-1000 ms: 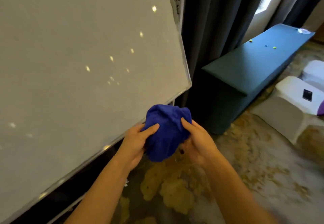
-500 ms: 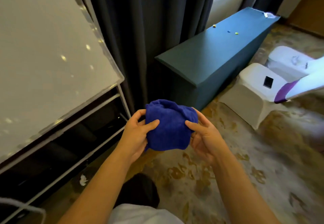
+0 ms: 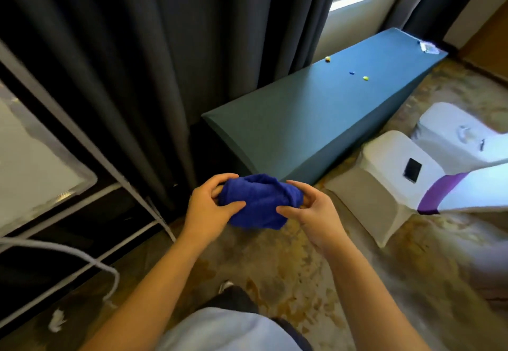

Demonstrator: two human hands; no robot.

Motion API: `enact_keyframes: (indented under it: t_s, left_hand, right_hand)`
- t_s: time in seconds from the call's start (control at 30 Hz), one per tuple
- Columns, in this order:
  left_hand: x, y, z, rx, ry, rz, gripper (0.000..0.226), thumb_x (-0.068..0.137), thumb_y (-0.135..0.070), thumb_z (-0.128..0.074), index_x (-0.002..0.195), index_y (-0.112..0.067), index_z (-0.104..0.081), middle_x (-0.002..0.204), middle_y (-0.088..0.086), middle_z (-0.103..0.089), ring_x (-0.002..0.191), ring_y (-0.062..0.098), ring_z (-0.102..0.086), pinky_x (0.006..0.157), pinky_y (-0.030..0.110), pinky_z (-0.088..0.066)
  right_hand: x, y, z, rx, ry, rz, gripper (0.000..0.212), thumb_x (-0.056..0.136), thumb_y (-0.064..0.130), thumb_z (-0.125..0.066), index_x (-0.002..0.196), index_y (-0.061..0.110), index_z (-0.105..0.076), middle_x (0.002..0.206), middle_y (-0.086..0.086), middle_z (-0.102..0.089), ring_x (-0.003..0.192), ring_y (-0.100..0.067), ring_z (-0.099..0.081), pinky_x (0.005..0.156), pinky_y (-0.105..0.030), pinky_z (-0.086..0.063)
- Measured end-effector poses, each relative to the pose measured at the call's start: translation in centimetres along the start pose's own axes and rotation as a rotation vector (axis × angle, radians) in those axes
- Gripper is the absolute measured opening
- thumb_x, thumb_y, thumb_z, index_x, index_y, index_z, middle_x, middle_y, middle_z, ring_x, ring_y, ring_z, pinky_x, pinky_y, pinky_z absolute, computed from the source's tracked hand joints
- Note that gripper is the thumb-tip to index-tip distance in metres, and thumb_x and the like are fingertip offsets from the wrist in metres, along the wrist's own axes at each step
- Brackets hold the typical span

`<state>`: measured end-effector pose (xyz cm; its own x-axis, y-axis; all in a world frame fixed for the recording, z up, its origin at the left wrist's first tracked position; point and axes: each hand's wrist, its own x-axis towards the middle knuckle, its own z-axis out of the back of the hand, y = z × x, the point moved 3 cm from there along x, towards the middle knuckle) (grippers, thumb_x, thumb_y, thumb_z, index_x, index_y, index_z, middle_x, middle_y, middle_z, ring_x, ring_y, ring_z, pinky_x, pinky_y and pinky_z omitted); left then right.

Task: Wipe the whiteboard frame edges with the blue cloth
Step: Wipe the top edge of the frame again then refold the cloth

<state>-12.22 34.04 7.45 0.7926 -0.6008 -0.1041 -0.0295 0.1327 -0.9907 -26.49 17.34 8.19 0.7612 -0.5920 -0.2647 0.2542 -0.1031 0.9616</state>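
Blue cloth (image 3: 258, 203), a deep royal blue with a soft, towel-like nap, is bunched into a rumpled wad held in the air between both hands, above the patterned floor (image 3: 288, 273). Left hand (image 3: 207, 207) grips its left end, thumb pressed on the front and fingers (image 3: 217, 181) curled over the top; right hand (image 3: 313, 210) pinches the right end between thumb and curled fingers. One whiteboard (image 3: 35, 163) shows at the left edge, its pale frame corner well apart from the cloth. One green-covered table (image 3: 316, 119) stands behind, carrying three small coloured beads (image 3: 365, 77). Two white-covered chairs (image 3: 390, 169) sit to the right, one dark phone (image 3: 412, 169) lying on the nearer.
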Motion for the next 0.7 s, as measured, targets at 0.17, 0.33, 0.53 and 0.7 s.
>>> enact_keyframes:
  t_s: [0.17,0.33,0.53,0.7]
  left_hand:
    - [6.6,-0.3,-5.2,0.301,-0.202,-0.034,0.04,0.071,-0.016,-0.084,0.099,-0.036,-0.064,0.098,-0.014,-0.066,0.09,0.002,-0.064,0.076,0.007,-0.047]
    - [13.2,3.7,-9.9,0.484,-0.386,0.149,0.028,0.078,-0.04,-0.077,0.088,-0.017,-0.064,0.094,-0.003,-0.058,0.08,0.011,-0.055,0.075,0.019,-0.041]
    - [19.9,8.2,-16.2,-0.35,-0.625,0.553,0.017,0.086,-0.021,-0.072,0.093,-0.018,-0.057,0.106,0.012,-0.069,0.091,0.025,-0.069,0.081,0.058,-0.057]
    - [22.2,10.9,-19.1,-0.588,-0.861,0.686,0.033,0.082,0.002,-0.071,0.106,-0.015,-0.055,0.12,0.017,-0.065,0.09,0.029,-0.067,0.063,0.04,-0.057]
  right_hand:
    - [9.1,1.8,4.5,-0.134,0.042,0.003,0.019,0.083,0.008,-0.077,0.099,0.014,-0.072,0.088,-0.006,-0.077,0.085,-0.025,-0.074,0.071,-0.034,-0.06]
    - [19.9,-0.9,7.8,0.054,0.208,-0.298,0.021,0.089,0.021,-0.071,0.11,0.014,-0.068,0.102,-0.008,-0.077,0.092,-0.021,-0.074,0.067,-0.028,-0.059]
    - [31.3,-5.8,9.6,-0.114,0.272,-0.564,0.046,0.089,0.025,-0.072,0.13,0.013,-0.054,0.125,-0.008,-0.065,0.104,-0.024,-0.068,0.058,-0.029,-0.057]
    - [36.5,-8.0,11.0,-0.285,0.371,-0.583,0.025,0.092,0.005,-0.064,0.114,0.015,-0.055,0.121,-0.01,-0.061,0.103,-0.03,-0.065,0.079,-0.044,-0.061]
